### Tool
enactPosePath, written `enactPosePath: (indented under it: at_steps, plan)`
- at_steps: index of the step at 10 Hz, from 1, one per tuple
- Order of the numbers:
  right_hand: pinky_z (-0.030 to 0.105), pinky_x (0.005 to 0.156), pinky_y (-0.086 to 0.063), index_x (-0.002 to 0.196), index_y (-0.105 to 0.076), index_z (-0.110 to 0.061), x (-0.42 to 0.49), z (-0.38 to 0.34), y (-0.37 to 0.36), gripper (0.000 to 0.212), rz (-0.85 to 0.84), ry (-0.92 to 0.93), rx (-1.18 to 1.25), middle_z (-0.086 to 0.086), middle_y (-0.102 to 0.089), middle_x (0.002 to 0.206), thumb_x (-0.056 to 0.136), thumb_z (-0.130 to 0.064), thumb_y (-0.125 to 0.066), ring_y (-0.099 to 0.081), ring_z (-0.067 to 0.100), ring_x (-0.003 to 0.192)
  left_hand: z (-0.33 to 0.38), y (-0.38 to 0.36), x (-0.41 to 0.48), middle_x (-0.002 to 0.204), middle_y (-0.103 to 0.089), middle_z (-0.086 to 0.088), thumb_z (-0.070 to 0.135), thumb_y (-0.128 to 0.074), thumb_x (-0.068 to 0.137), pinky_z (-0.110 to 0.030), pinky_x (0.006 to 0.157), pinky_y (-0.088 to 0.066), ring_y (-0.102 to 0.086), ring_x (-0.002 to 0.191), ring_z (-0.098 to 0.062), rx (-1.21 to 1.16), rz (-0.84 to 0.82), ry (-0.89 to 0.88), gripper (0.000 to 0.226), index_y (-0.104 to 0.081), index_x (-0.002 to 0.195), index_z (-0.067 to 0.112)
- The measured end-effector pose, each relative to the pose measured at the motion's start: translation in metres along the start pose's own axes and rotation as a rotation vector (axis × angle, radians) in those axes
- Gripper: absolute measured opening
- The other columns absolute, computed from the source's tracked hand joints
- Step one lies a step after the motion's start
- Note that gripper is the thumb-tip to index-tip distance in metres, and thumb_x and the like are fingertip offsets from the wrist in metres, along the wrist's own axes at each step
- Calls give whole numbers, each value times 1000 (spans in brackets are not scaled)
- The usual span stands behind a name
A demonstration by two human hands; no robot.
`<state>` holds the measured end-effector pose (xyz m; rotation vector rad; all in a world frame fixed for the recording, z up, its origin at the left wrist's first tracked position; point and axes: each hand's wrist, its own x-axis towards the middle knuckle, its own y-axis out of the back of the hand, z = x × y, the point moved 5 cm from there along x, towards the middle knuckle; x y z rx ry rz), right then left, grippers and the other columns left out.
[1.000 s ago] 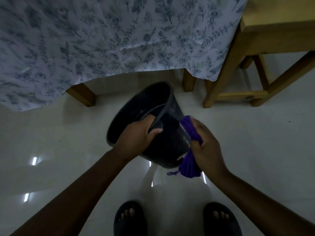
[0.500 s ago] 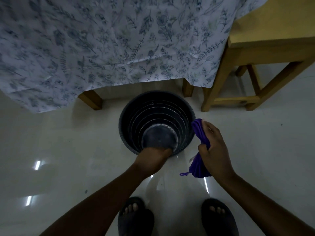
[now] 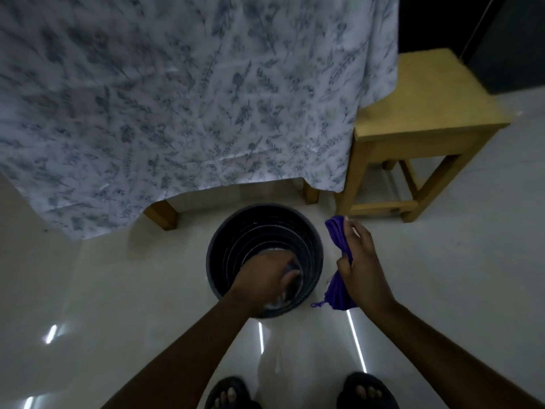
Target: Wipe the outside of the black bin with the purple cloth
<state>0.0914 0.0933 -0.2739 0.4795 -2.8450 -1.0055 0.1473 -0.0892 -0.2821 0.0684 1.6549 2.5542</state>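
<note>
On the glossy pale floor (image 3: pixel 124 290), just in front of a table draped in a leaf-printed cloth (image 3: pixel 182 107), the black bin (image 3: pixel 236 228) stood upright with its round mouth facing the camera and its ribbed inner wall in view. The person's left hand (image 3: pixel 265 276) reached down over the near side of the bin, its fingers curled at the rim; the hand was blurred, so how firmly it gripped the rim could not be told. The right hand (image 3: pixel 362 261) hovered just to the right of the bin, apart from its wall, closed around the bunched purple cloth (image 3: pixel 339 293). One end of the cloth stuck up above the fingers and the other hung below the palm, with a small loop dangling at its lowest edge. The cloth did not touch the bin. A yellow wooden stool (image 3: pixel 424 113) stood farther back on the right, partly under the hanging tablecloth. Two dark sandals (image 3: pixel 365 391) with toes showing sat at the bottom edge of the view.
</note>
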Motion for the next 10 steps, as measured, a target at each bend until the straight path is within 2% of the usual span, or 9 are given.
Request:
enactPosePath:
  at_steps: [1, 3, 4, 5, 6, 7, 8, 9, 10]
  plan:
    - [22, 86, -40, 152, -17, -21, 14, -15, 25, 71, 52, 30, -40, 2, -16, 158, 92, 1, -47, -44, 16, 122, 16, 26, 27, 110, -68, 1, 41, -55, 90, -29, 85, -46, -62, 101, -18, -18, 87, -28, 32, -58, 116, 23]
    - [36, 93, -47, 152, -17, -15, 78, -45, 99, 73, 309, 137, -207, 11, -15, 159, 89, 4, -49, -38, 28, 134, 52, 74, 102, 114, -68, -3, 32, -61, 89, -18, 82, -38, -64, 100, -20, -68, 208, -97, 35, -61, 120, 15]
    - [37, 89, -49, 152, -14, -12, 138, -50, 141, 74, 482, 117, -297, 15, -14, 158, 89, 6, -47, -38, 31, 132, 50, 94, 153, 114, -68, -5, 28, -63, 89, -16, 87, -36, -62, 104, -20, -75, 274, -126, 35, -62, 121, 14]
    - [41, 103, -42, 152, -10, -10, 181, -43, 157, 74, 492, 79, -392, 18, -13, 158, 89, 3, -48, -25, 34, 141, 45, 102, 177, 120, -66, -4, 30, -62, 90, -20, 93, -38, -61, 108, -19, -76, 275, -127, 37, -60, 124, 14]
    - [48, 113, -27, 151, -7, -1, 232, -14, 159, 76, 205, -60, -502, 24, -8, 158, 92, -15, -53, -13, 40, 144, 44, 109, 200, 123, -65, -4, 29, -62, 91, -16, 95, -33, -59, 111, -18, -77, 256, -125, 38, -59, 126, 14]
    - [51, 112, -26, 150, -12, 1, 237, 2, 151, 81, 33, -81, -622, 27, -10, 157, 92, -37, -55, -13, 42, 144, 51, 114, 205, 123, -65, -3, 30, -61, 90, -20, 98, -37, -59, 111, -18, -97, 221, -108, 38, -59, 125, 14]
    - [48, 111, -26, 150, -15, -3, 230, -9, 159, 87, -66, -75, -628, 21, -12, 158, 89, -50, -55, -14, 36, 145, 58, 129, 208, 121, -65, -5, 34, -59, 88, -35, 99, -46, -60, 111, -21, -100, 215, -116, 42, -61, 123, 12]
    - [45, 110, -31, 149, -21, -4, 218, -44, 175, 83, -27, -14, -572, 17, -21, 157, 88, -44, -60, -22, 31, 144, 71, 159, 213, 125, -63, -6, 36, -57, 88, -34, 101, -44, -58, 114, -22, -103, 240, -104, 45, -59, 125, 12]
    - [42, 108, -34, 144, -33, -5, 201, -109, 213, 72, 28, 50, -424, 14, -39, 149, 87, -36, -64, -38, 28, 135, 97, 225, 220, 130, -61, -7, 34, -60, 87, -28, 104, -37, -56, 119, -23, -140, 240, -63, 47, -57, 129, 12]
